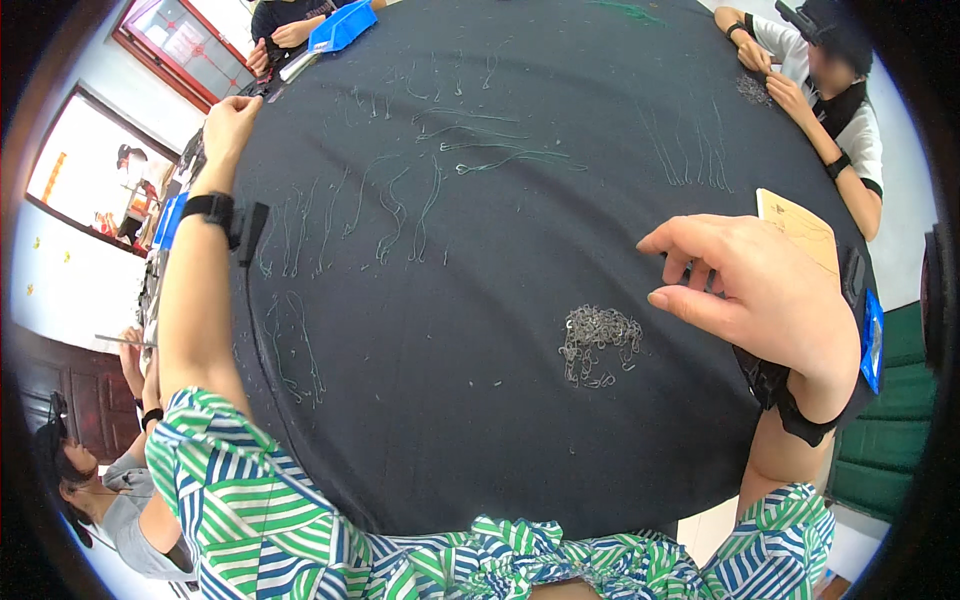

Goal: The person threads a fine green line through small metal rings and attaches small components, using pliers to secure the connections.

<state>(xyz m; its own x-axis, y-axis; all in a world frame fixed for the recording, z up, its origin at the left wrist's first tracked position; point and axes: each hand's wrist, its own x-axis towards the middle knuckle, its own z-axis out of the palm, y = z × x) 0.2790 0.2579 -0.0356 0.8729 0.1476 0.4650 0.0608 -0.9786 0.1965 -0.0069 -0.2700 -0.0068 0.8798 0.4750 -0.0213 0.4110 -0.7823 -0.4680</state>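
My left hand [230, 125] is stretched out to the far left edge of the table. Its thumb and fingertips are pinched together, and whatever they hold is too small to make out. My right hand [755, 285] hovers over the right side with thumb and forefinger apart and nothing visible between them. Just left of it lies a pile of small bent metal wire pieces [600, 335]. Thin green threads with small looped ends [400, 215] lie in loose rows across the left and middle of the cloth.
A black cloth [480, 440] covers the table. More green threads [685, 150] lie at the far right, near a tan notebook [800, 235] and a blue packet [872, 340]. Other people sit at the far left, far right and near left. A blue bin [342, 25] stands at the back.
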